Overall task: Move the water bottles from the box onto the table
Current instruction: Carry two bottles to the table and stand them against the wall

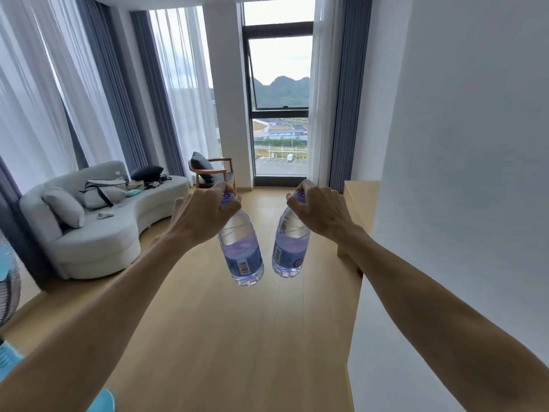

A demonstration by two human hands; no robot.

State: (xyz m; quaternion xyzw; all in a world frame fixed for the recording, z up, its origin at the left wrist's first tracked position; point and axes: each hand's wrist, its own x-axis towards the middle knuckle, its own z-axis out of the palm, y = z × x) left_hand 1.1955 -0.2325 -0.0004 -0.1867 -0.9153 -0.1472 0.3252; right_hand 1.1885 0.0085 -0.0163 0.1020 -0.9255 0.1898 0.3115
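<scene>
Two clear water bottles with purple labels and purple caps hang in mid-air in front of me, above the wooden floor. My left hand [205, 212] grips the left bottle [242, 257] by its cap and neck. My right hand [318, 209] grips the right bottle [288, 251] the same way. Both bottles hang roughly upright, side by side and apart from each other. No box is in view. A light wooden surface [361, 200] runs along the wall on the right, just beyond my right hand.
A white wall [460, 144] is close on my right. A curved white sofa [98, 233] with cushions and bags stands at the left, a wooden chair [214, 171] beyond it, and a tall window [279, 99] straight ahead. A fan [7, 289] is at the left edge.
</scene>
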